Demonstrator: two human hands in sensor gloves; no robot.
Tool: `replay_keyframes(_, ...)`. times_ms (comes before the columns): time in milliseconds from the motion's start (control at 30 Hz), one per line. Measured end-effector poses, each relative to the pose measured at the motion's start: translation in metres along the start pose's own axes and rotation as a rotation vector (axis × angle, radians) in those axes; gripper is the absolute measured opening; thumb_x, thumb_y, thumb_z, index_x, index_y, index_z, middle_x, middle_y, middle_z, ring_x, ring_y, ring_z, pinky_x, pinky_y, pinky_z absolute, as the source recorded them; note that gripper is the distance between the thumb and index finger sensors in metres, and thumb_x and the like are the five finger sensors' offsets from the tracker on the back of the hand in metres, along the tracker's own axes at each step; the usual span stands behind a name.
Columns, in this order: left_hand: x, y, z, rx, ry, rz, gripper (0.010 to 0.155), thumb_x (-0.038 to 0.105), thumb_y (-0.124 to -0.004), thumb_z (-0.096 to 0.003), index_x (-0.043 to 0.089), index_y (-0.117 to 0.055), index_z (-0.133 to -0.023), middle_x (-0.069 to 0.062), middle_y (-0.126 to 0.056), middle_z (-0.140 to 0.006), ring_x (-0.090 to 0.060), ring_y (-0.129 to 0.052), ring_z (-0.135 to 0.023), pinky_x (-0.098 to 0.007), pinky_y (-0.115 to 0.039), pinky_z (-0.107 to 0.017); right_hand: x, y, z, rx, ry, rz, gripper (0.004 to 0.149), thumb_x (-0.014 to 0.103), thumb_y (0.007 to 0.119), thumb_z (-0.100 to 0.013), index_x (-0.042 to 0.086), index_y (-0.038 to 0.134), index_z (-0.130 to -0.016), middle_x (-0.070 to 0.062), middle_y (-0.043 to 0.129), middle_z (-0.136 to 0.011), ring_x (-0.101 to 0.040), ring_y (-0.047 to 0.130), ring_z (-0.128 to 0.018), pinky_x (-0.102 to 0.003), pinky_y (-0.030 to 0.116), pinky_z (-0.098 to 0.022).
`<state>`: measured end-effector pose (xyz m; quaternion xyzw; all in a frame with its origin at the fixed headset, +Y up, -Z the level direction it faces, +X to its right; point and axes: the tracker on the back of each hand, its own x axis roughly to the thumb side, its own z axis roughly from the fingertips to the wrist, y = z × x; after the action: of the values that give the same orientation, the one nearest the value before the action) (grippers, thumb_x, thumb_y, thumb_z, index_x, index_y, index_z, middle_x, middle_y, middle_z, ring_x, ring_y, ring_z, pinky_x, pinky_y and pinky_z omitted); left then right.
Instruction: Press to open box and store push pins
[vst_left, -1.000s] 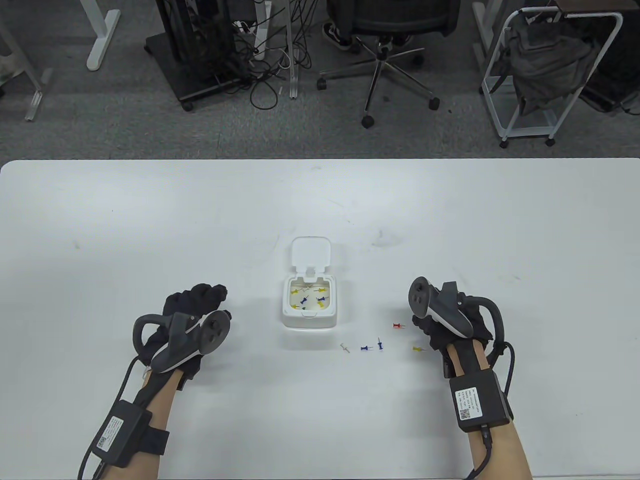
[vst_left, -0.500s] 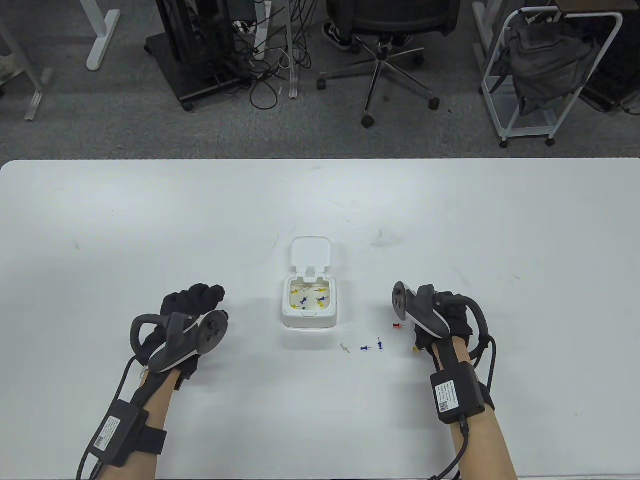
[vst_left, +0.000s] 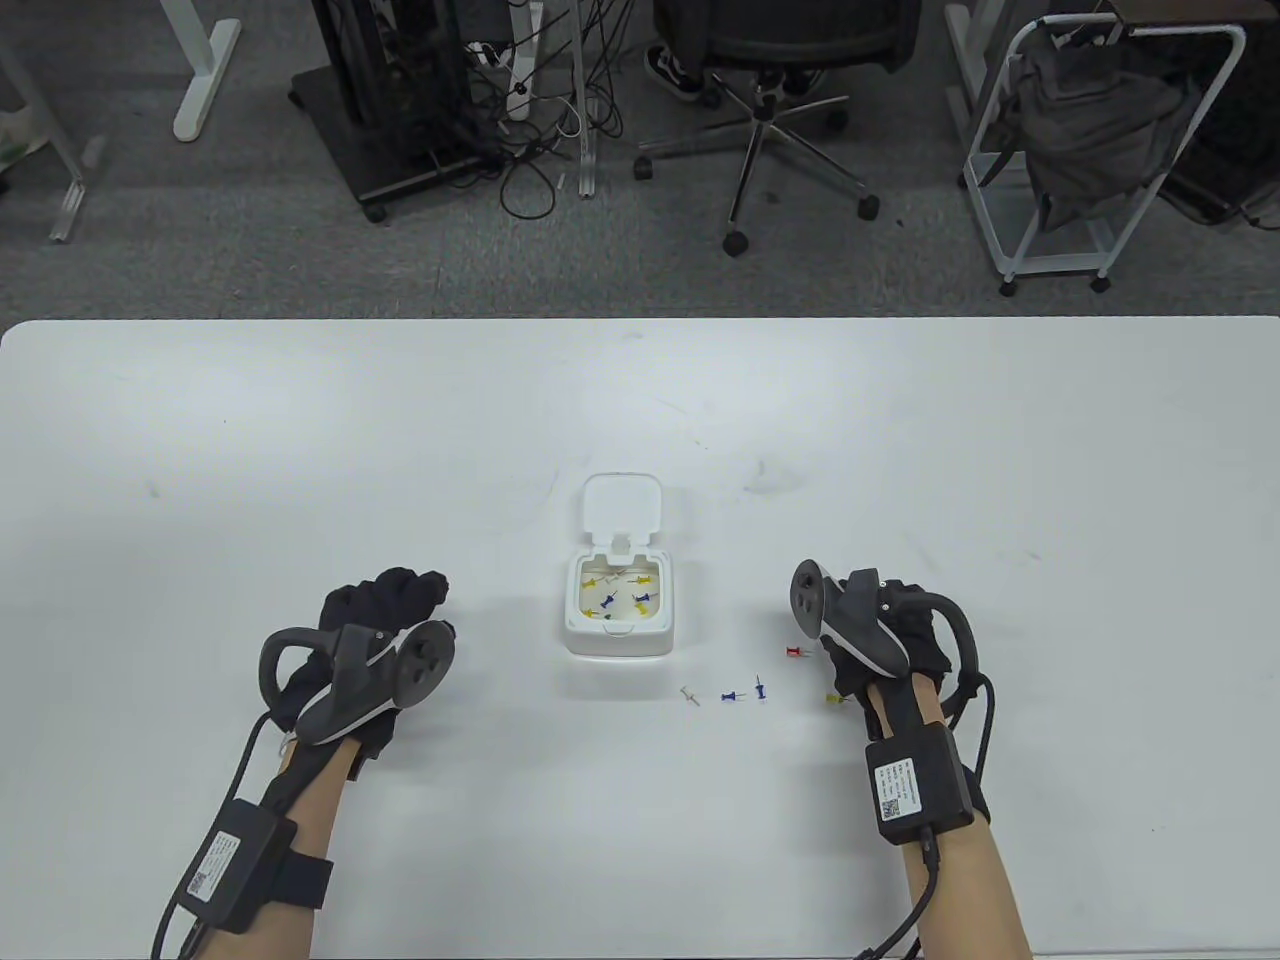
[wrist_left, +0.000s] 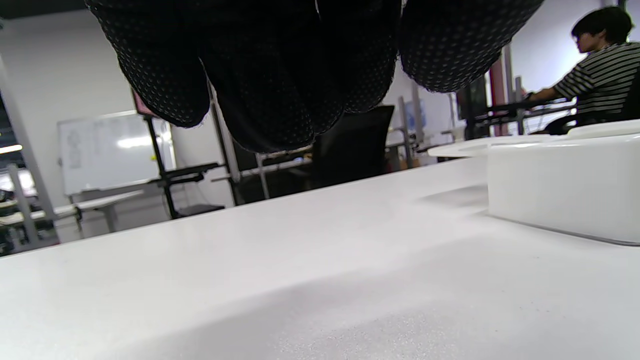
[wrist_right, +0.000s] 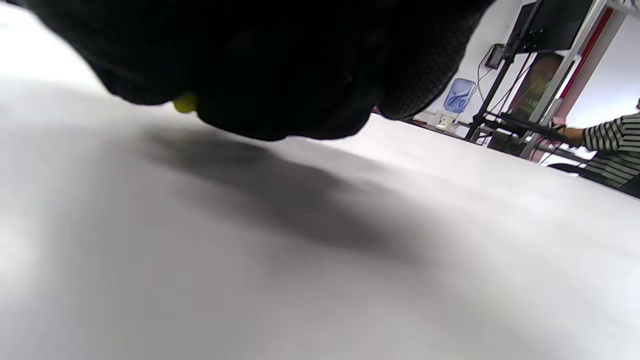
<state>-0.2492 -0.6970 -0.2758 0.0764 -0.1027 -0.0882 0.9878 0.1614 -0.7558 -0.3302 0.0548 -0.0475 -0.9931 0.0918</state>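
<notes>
Two gloved hands sit low at my end of the desk (vst_left: 200, 420). My right hand (vst_left: 885, 645) is down over the loose pins, and the yellow pin (vst_left: 833, 698) pokes out at its inner edge; in the right wrist view a yellow pin head (wrist_right: 185, 103) shows tucked against the dark glove, right under the fingers. Whether my right grip has actually closed on it I cannot tell, since the fingers are hidden under the tracker. My left hand (vst_left: 375, 625) rests well left of the box with fingers curled loosely, holding nothing; in the left wrist view the fingertips (wrist_left: 280, 100) hang above the bare desk.

Just left of the right hand lies the red pin (vst_left: 795, 652), close to the glove but apart from it. Further inward lie two blue pins (vst_left: 733, 696) (vst_left: 760, 688) side by side, then a pale pin (vst_left: 689, 694), all loose on the desk near the box's front right corner.

Beyond them sits the white box (vst_left: 618, 645), between my hands, its lid (vst_left: 622, 505) flipped open toward the far side. Several yellow and blue pins lie inside.
</notes>
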Motion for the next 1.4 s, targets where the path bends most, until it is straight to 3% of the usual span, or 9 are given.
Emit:
replay_keyframes(200, -0.001, 0.0, 0.0, -0.005, 0.003, 0.006, 0.055, 0.05, -0.07, -0.0519, 0.029, -0.071, -0.103, 0.001, -0.082, -0.102, -0.019, -0.098, -0.076, -0.05, -0.078, -0.074, 0.026, -0.029, -0.003, -0.047, -0.063, -0.054, 0.041, 0.048, 0.077, -0.039, 0.033, 0.077, -0.077, 0.011, 0.097, -0.066, -0.02, 0.097, -0.064, -0.053, 0.073, -0.071)
replay_keyframes(500, -0.003, -0.003, -0.001, -0.016, 0.008, 0.013, 0.054, 0.05, -0.07, -0.052, 0.03, -0.071, -0.102, 0.001, -0.082, -0.102, -0.019, -0.099, -0.076, -0.05, -0.078, -0.074, 0.09, -0.075, -0.003, -0.099, -0.18, -0.077, 0.041, 0.047, 0.077, -0.039, 0.033, 0.076, -0.078, 0.012, 0.096, -0.068, -0.019, 0.097, -0.066, -0.053, 0.072, -0.072)
replay_keyframes(833, -0.008, -0.008, -0.002, -0.034, 0.019, 0.027, 0.054, 0.05, -0.07, -0.052, 0.03, -0.072, -0.102, 0.002, -0.083, -0.101, -0.019, -0.099, -0.076, -0.05, -0.078, -0.074, 0.145, -0.088, 0.006, -0.112, -0.281, -0.039, 0.041, 0.048, 0.077, -0.039, 0.034, 0.076, -0.077, 0.012, 0.096, -0.068, -0.019, 0.097, -0.066, -0.054, 0.071, -0.072)
replay_keyframes(1133, -0.008, -0.008, -0.002, -0.026, 0.017, 0.013, 0.054, 0.05, -0.07, -0.0519, 0.03, -0.072, -0.101, 0.001, -0.083, -0.101, -0.018, -0.099, -0.076, -0.05, -0.078, -0.074, 0.16, -0.091, 0.007, -0.117, -0.295, 0.002, 0.044, 0.048, 0.077, -0.039, 0.035, 0.074, -0.081, 0.012, 0.095, -0.073, -0.019, 0.096, -0.07, -0.055, 0.069, -0.074)
replay_keyframes(1400, -0.007, -0.007, -0.002, -0.024, 0.015, 0.007, 0.053, 0.051, -0.07, -0.0519, 0.03, -0.072, -0.101, 0.002, -0.083, -0.101, -0.018, -0.099, -0.076, -0.05, -0.078, -0.074, 0.141, -0.095, 0.009, -0.116, -0.272, 0.005, 0.048, 0.05, 0.078, -0.037, 0.035, 0.072, -0.083, 0.013, 0.093, -0.076, -0.018, 0.095, -0.073, -0.055, 0.069, -0.074)
